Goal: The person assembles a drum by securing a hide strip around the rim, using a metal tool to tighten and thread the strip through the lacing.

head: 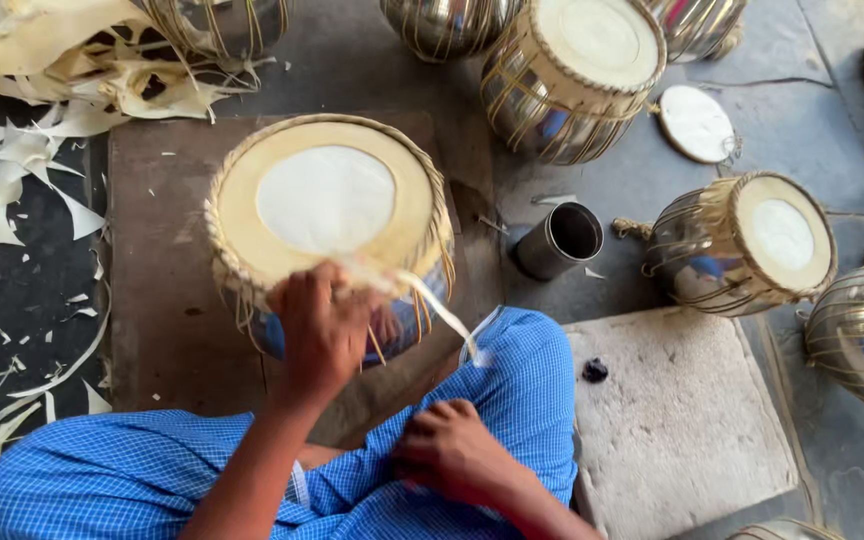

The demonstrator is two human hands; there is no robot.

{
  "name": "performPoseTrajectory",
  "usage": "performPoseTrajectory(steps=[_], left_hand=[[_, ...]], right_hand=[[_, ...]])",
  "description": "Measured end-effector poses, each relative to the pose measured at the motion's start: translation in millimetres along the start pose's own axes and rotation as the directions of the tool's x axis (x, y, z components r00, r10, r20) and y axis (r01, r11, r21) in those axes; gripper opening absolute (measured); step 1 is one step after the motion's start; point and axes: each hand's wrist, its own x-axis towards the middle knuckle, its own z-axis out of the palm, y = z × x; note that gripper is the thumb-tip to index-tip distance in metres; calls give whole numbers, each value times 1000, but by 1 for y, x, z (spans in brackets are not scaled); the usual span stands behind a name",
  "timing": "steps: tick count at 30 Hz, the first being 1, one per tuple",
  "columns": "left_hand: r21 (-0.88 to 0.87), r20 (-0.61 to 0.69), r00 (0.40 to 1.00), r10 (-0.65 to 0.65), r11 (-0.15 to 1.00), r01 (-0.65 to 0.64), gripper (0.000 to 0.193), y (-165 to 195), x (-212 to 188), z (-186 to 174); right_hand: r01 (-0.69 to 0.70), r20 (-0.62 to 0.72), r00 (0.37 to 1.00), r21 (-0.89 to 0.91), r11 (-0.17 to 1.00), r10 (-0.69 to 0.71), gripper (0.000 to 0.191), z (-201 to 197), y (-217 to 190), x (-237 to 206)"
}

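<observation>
A metal drum (327,215) with a pale skin head, cream rim and white centre, stands on a brown mat (157,290) just in front of the person's blue-clad knees. The left hand (322,325) is closed on the drum's near rim, gripping a pale strap (432,300) that runs from the braided edge down to the right toward the lap. The right hand (452,450) rests curled on the blue cloth near that strap's end; whether it grips anything cannot be told.

Just right of the drum, a dark metal cup (557,240) lies tipped on the floor, its mouth showing only a dark inside. Near right sits a pale stone slab (682,440) with a small black lump (595,371) on it. More laced drums stand far (572,80) and right (742,240). White hide scraps (22,170) litter the left.
</observation>
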Motion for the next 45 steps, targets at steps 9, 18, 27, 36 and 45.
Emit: performPoseTrajectory(steps=[9,18,27,36,45], left_hand=[[-78,-10,990,137,987,-138,32,26,-31,-27],[-180,-56,998,17,983,-27,24,11,-11,-28],[-211,-42,999,-29,977,19,27,6,2,-23],[-242,-3,1000,-21,970,20,29,-20,23,-25],[-190,69,997,-35,981,48,19,-18,40,-18]], right_hand=[[-360,-475,764,250,899,438,24,-23,-11,66],[-401,-197,857,325,856,476,10,-4,11,25],[-375,-339,799,364,852,497,39,-35,-2,76],[-293,-219,928,68,954,300,19,-76,28,104],[-212,-357,897,167,963,259,11,-47,21,118]])
